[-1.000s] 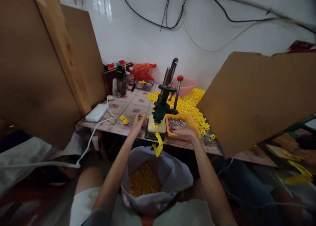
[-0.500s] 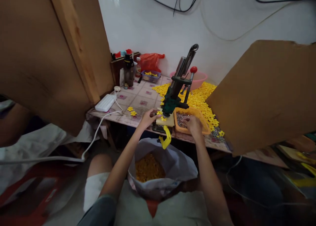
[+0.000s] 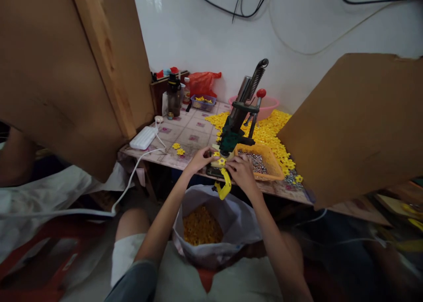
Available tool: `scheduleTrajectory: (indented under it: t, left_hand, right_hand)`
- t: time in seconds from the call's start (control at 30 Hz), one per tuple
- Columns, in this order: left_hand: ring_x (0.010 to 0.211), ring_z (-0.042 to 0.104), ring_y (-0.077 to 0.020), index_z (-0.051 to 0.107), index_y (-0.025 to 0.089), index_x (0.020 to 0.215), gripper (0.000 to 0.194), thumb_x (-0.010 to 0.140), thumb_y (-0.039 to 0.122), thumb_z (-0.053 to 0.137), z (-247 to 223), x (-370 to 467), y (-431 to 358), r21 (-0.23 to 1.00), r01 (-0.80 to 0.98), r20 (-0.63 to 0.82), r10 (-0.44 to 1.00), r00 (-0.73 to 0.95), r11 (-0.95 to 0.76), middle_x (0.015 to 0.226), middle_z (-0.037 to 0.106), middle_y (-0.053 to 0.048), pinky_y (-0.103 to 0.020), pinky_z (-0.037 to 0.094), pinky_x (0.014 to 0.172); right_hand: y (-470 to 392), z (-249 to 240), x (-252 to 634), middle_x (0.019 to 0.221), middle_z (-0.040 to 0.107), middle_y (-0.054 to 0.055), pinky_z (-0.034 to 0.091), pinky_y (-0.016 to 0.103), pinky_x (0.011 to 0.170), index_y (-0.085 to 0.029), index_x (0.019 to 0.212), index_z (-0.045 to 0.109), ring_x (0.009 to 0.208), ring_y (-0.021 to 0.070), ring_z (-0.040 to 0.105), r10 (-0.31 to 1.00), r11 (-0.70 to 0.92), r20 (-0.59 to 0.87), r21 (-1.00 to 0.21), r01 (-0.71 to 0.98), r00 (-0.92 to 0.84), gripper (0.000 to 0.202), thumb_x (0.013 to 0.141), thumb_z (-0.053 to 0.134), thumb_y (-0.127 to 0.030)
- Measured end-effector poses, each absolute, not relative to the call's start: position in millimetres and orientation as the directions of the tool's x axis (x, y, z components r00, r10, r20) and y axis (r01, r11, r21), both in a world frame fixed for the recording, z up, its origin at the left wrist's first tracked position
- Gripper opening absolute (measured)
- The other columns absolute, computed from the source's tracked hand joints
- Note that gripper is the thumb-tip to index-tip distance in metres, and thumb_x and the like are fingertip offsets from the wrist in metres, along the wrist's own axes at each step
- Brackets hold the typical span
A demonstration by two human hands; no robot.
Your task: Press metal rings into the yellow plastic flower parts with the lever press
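A green hand press (image 3: 231,132) with a red-knobbed lever leans over a pale block at the table's front edge. Under its head lies a yellow flower-shaped piece (image 3: 222,161). From the left, my left hand (image 3: 200,160) is closed, its fingertips pinching at a second yellow flower piece (image 3: 216,154). My right hand (image 3: 242,169) reaches in from the other side with its fingers pinched beside the first piece; whatever they hold is too small to make out. An orange basket (image 3: 272,163) of small metal parts (image 3: 256,160) stands right of the press.
Yellow flower pieces (image 3: 274,130) are heaped behind the basket, before a pink basin (image 3: 269,104). A yellow curved chute (image 3: 226,185) hangs above an open white sack (image 3: 238,222) between my knees. A white power strip (image 3: 143,138) lies left; cardboard panels (image 3: 357,126) flank the table.
My right hand has left the orange basket and moved left to the flower piece under the press. My left hand has stayed beside the block.
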State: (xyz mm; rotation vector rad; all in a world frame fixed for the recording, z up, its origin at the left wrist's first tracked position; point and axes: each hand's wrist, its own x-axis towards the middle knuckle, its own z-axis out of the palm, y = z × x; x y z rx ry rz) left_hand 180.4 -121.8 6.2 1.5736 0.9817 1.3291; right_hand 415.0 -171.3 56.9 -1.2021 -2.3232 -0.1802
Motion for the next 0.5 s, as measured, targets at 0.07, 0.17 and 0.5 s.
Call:
scheduleTrajectory:
  t: [0.07, 0.17, 0.5]
  left_hand:
    - [0.070, 0.050, -0.0132, 0.077, 0.017, 0.105, 0.050, 0.077, 0.057, 0.089, 9, 180, -124, 0.937, 0.030, 0.337, 0.925, 0.177, -0.347, 0.079, 0.064, 0.001, -0.026, 0.039, 0.065]
    - [0.069, 0.049, -0.0124, 0.076, 0.017, 0.103, 0.048, 0.076, 0.055, 0.090, 13, 178, -128, 0.937, 0.015, 0.330, 0.902, 0.279, -0.348, 0.082, 0.066, 0.001, -0.026, 0.038, 0.065]
    - [0.068, 0.046, -0.0110, 0.073, 0.018, 0.098, 0.049, 0.070, 0.051, 0.095, 13, 176, -131, 0.927, 0.001, 0.351, 0.866, 0.356, -0.376, 0.084, 0.066, 0.003, -0.025, 0.036, 0.065]
  right_hand:
    - [-176, 63, 424, 0.098, 0.079, 0.008, 0.047, 0.043, 0.092, -0.028, 0.104, 0.088, 0.103, 0.0269, 0.062, 0.674, 0.708, 0.448, -0.166, 0.687, -0.587, 0.021, 0.107, 0.069, -0.033]
    - [-180, 74, 433, 0.096, 0.080, 0.007, 0.051, 0.039, 0.089, -0.026, 0.105, 0.088, 0.097, 0.0238, 0.065, 0.613, 0.786, 0.433, -0.256, 0.562, -0.661, 0.025, 0.108, 0.067, -0.040]
    - [-180, 67, 399, 0.106, 0.081, 0.008, 0.052, 0.042, 0.095, -0.026, 0.115, 0.085, 0.101, 0.0257, 0.068, 0.599, 0.722, 0.515, -0.017, 0.692, -0.613, 0.031, 0.110, 0.055, -0.024]
